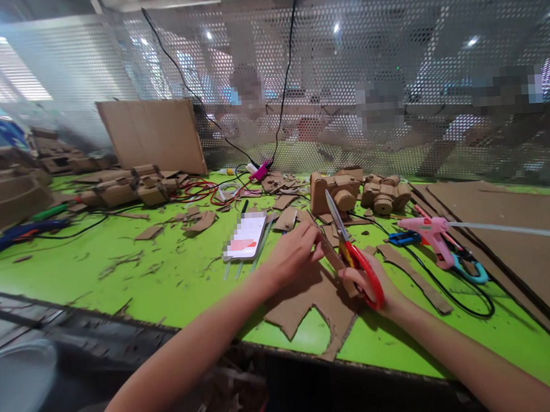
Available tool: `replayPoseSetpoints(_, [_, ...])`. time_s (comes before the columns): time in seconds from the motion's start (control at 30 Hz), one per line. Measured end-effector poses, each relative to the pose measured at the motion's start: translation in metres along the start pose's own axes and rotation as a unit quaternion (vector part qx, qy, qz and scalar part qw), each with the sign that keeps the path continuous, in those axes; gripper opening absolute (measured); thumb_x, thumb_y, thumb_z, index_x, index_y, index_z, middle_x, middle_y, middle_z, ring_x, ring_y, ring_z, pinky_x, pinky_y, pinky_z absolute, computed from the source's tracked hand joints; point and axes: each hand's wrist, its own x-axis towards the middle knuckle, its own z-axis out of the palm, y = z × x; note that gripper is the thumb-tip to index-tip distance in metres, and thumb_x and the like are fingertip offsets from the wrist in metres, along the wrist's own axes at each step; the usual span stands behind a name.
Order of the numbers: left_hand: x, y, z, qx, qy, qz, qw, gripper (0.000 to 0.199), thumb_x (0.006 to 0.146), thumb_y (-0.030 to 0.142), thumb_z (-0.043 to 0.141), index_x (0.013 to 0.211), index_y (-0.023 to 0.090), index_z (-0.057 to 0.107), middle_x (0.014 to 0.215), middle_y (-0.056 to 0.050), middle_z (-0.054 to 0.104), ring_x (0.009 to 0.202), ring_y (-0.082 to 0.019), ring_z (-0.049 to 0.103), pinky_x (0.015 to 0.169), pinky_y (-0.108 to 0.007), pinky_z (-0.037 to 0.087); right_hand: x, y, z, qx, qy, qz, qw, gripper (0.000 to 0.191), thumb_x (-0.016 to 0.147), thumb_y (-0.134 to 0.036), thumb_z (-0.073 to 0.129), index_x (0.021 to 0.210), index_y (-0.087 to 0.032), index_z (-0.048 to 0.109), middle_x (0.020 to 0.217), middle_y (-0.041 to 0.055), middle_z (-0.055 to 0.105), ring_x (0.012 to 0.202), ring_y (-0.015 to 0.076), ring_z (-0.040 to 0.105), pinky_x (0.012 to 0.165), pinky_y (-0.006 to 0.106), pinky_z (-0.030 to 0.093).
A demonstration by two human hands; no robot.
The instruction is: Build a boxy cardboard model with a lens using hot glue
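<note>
Cardboard strip (333,255) is pinched in the left hand (297,251); the right hand (371,282) grips red-handled scissors (358,260). Clean snips want the strip held steady.

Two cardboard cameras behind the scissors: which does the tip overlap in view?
The left cardboard camera: the tip of the red-handled scissors crosses it in view. The right cardboard camera sits clear of them.

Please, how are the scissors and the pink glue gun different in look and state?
The scissors have red handles; the glue gun is pink. The right hand holds the scissors; the glue gun lies unheld. The scissors show metal blades; the glue gun has a pale stick behind it. Both are hand tools.
</note>
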Motion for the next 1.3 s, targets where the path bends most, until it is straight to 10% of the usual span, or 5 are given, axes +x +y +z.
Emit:
replayPoseSetpoints(0.57, [0.003,-0.011,-0.018,-0.203,0.113,-0.055,0.971,0.010,0.089,0.022,0.058,0.081,0.020,0.053,0.081,-0.002,0.062,0.077,-0.015,0.060,0.068,-0.027,0.049,0.002,0.009,-0.007,0.031,0.010,0.001,0.999,0.028,0.058,-0.036,0.070,0.077,-0.022,0.055,0.053,-0.0086,0.043,0.045,0.0091,0.036,0.042,0.024,0.025])
replayPoseSetpoints(1.03, [0.009,-0.009,-0.010,-0.564,0.038,-0.202,0.800,0.042,0.075,0.041,0.078,0.089,0.020,0.045,0.081,0.002,0.062,0.077,-0.016,0.072,0.063,-0.025,0.053,0.003,0.017,-0.009,0.071,0.008,0.031,0.997,0.031,0.059,-0.036,0.070,0.084,-0.025,0.057,0.061,-0.0050,0.051,0.054,0.0144,0.045,0.049,0.026,0.033])
replayPoseSetpoints(1.3, [0.009,-0.009,-0.014,-0.576,0.035,-0.230,0.784,0.041,0.072,0.036,0.081,0.088,0.019,0.048,0.081,0.002,0.063,0.075,-0.015,0.071,0.059,-0.022,0.053,0.002,0.015,-0.008,0.080,0.003,0.020,0.997,0.028,0.059,-0.036,0.071,0.079,-0.023,0.056,0.063,-0.0052,0.051,0.055,0.0126,0.045,0.050,0.025,0.034])
